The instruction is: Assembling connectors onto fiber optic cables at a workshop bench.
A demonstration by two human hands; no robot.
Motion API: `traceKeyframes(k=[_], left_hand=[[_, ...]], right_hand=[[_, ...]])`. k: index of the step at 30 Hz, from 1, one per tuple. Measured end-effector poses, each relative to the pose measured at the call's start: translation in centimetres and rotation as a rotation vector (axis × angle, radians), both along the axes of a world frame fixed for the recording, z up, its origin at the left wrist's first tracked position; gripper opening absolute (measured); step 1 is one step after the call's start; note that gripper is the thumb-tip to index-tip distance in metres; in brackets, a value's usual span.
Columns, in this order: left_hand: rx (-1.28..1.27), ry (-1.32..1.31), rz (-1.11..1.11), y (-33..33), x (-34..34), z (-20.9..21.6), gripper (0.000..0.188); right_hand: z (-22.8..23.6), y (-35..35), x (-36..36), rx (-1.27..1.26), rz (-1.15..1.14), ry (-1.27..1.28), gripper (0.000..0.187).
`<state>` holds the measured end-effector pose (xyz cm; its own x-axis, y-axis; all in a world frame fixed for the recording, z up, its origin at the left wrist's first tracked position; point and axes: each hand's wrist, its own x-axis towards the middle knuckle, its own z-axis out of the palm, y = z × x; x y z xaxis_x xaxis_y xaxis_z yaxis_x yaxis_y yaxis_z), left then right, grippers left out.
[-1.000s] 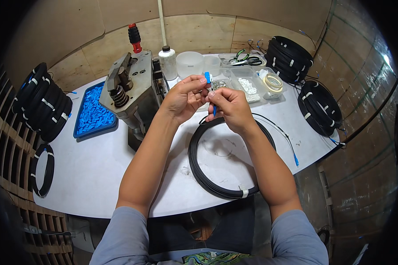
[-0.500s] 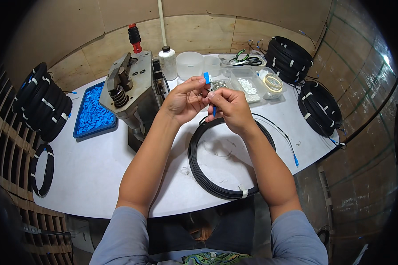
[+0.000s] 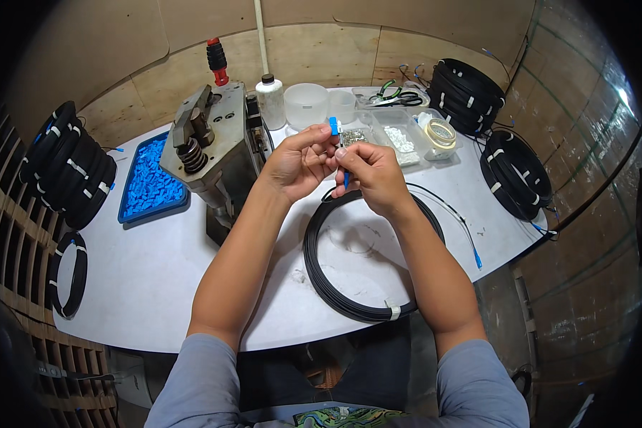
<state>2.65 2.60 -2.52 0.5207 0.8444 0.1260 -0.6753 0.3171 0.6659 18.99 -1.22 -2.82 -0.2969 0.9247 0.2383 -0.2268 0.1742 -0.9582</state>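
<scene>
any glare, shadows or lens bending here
Head view: bright glare spot on the shiny right-hand wall; head view: soft shadows on the white table inside the black cable coil; head view: the table's near edge bows and the corners go black; head view: the blue piece at the left hand is too small for fine detail.

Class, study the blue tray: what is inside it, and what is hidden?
Inside the blue tray are many small blue pieces. The top ones cover most of the bottom and anything beneath them; the metal machine hides part of the tray's right edge.
</scene>
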Motion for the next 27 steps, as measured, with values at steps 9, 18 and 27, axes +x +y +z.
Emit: traceKeyframes(k=[9, 18, 27], left_hand=[[0.015, -0.007, -0.002, -0.1, 0.0, 0.0, 0.020], [0.022, 0.005, 0.032, 0.0, -0.1, 0.1, 0.030], [0.039, -0.004, 0.057, 0.4, -0.8, 0.0, 0.027]], right_hand=[[-0.1, 0.0, -0.1, -0.006, 0.002, 0.021, 0.021], [0.4, -0.2, -0.1, -0.018, -0.022, 0.023, 0.021], [2.3, -0.8, -1.1, -0.045, -0.041, -0.061, 0.021]])
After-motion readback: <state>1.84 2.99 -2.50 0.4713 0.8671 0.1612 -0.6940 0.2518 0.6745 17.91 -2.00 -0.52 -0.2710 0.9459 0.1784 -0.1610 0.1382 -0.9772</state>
